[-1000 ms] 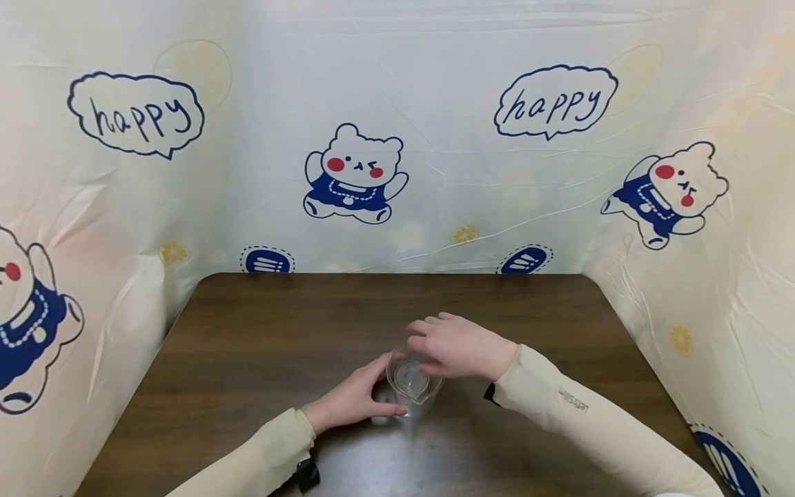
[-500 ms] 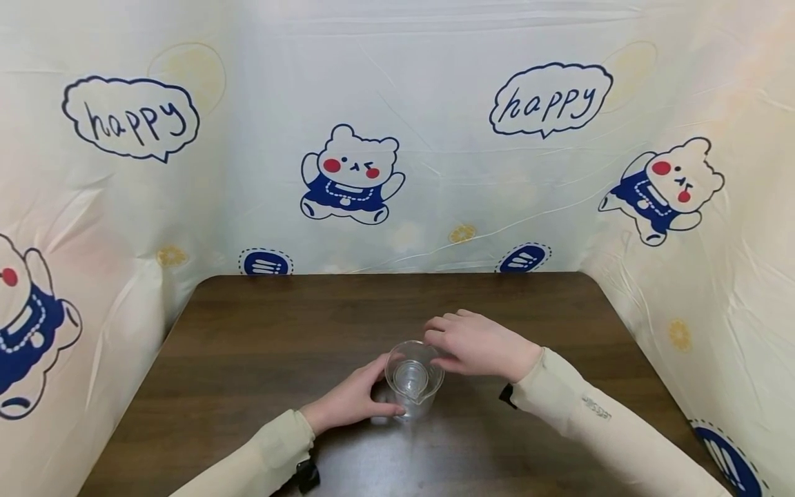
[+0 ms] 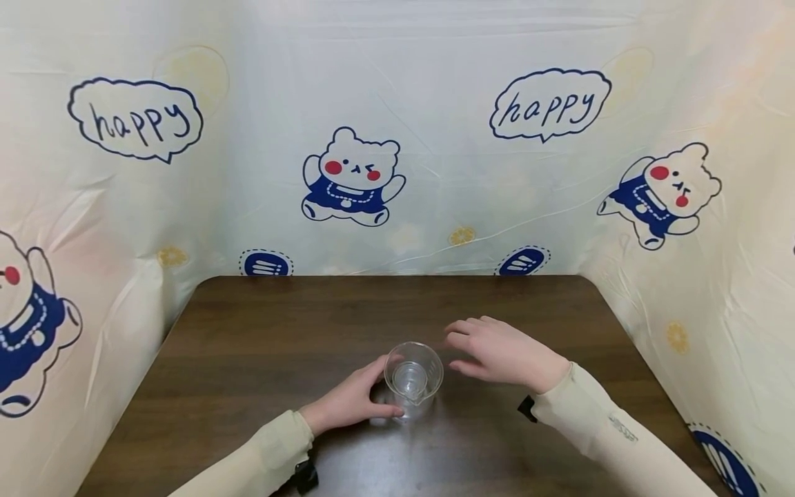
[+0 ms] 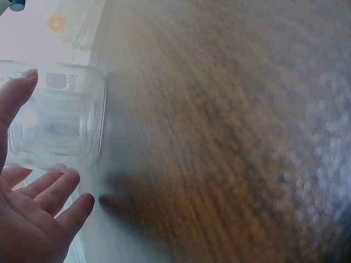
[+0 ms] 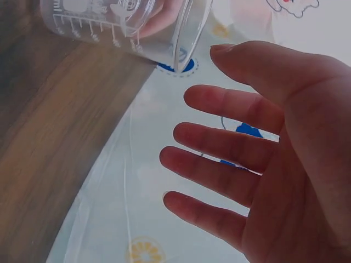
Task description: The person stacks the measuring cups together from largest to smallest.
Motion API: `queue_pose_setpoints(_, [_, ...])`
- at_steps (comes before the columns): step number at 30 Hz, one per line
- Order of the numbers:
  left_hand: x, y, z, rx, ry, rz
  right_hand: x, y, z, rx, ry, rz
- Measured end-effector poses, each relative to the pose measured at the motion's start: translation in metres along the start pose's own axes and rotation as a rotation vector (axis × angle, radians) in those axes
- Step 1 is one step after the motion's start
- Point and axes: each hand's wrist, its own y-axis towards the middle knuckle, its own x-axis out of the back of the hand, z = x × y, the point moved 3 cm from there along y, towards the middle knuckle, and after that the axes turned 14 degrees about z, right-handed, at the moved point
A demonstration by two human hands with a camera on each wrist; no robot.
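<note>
A clear glass beaker [image 3: 432, 367] stands upright on the table, a smaller clear glass vessel [image 3: 410, 379] inside it. My left hand [image 3: 352, 399] holds the beaker from the left, thumb on the near side and fingers round the far side. In the left wrist view the thumb [image 4: 19, 93] lies against the beaker wall [image 4: 94, 79], which bears a printed volume mark. To the right of the beaker, apart from it, my right hand [image 3: 499, 353] is raised with nothing in it. Its fingers [image 5: 219, 139] are spread and nearly straight in the right wrist view.
The dark wooden table [image 3: 298, 317] has rounded far corners. A pale printed curtain [image 3: 435, 90] with bears and speech bubbles hangs behind it and along both sides.
My right hand has drawn back to the right, from over the beaker's mouth to beside it. The left hand stays at the beaker, and the smaller vessel sits inside.
</note>
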Motion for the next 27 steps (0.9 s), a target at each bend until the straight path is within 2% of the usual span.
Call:
queue_pose_setpoints(7, [0.0, 0.0, -0.002, -0.001, 0.007, 0.002, -0.011, -0.013, -0.006, -0.046, 0.012, -0.076])
queue_pose_setpoints(14, [-0.001, 0.0, 0.0, 0.011, 0.016, 0.006, -0.028, -0.022, -0.01, -0.173, -0.008, -0.166])
queue_pose_setpoints(21, [-0.003, 0.001, 0.003, 0.002, 0.012, -0.001, -0.042, -0.028, -0.012, -0.265, 0.035, -0.264])
queue_pose_setpoints(27, [-0.003, 0.001, 0.003, 0.004, 0.01, -0.006, -0.058, -0.031, -0.012, -0.353, 0.053, -0.308])
